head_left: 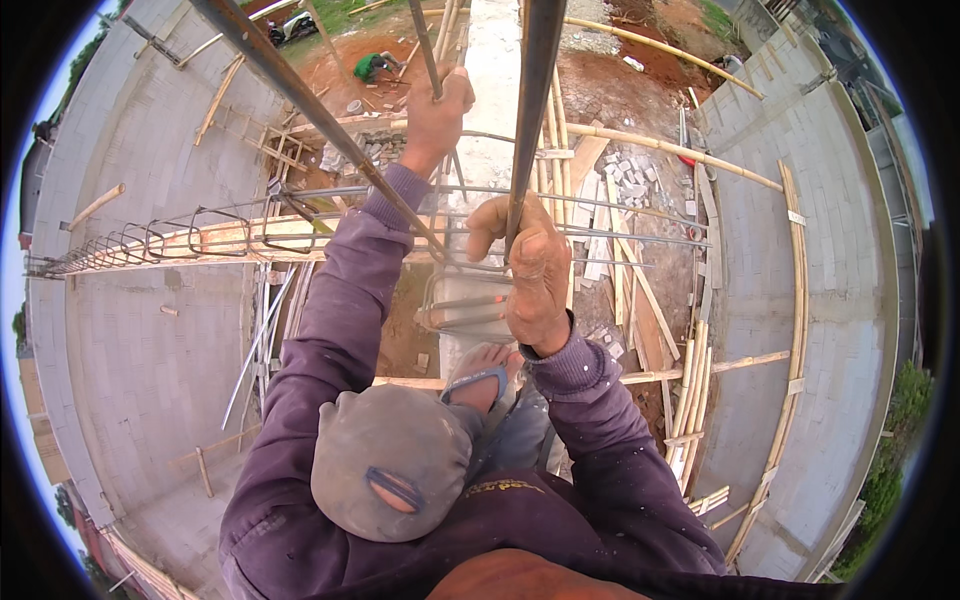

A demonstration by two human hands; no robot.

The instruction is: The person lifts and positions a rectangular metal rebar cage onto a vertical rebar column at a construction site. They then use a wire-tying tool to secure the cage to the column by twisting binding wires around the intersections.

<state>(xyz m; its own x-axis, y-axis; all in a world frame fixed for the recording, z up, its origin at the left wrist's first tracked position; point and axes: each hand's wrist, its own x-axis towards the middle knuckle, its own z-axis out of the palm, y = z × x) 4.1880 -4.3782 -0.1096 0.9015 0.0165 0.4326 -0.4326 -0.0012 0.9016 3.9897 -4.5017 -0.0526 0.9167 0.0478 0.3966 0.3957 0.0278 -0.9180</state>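
Note:
My left hand (438, 115) is raised ahead of me, its fingers wrapped around a thin upright steel bar (424, 50). Closer in, my right hand (532, 275) grips the lower part of a thicker upright rebar (534, 110), with the index finger crooked to its left. Another thick rebar (325, 122) slants down between my arms from the upper left. Bent steel stirrups (465, 312) surround the bars' lower ends, just left of my right hand. Below them my sandalled foot (483, 378) rests on the narrow concrete top, partly hidden by a grey cloth-covered shape.
A horizontal rebar cage (180, 238) runs left along a plank. Grey block walls (160, 340) rise on both sides, with bamboo poles (690, 160) crossing between. Far below lie loose planks and rubble (635, 185). A person in green (375, 67) bends over red soil at the far left.

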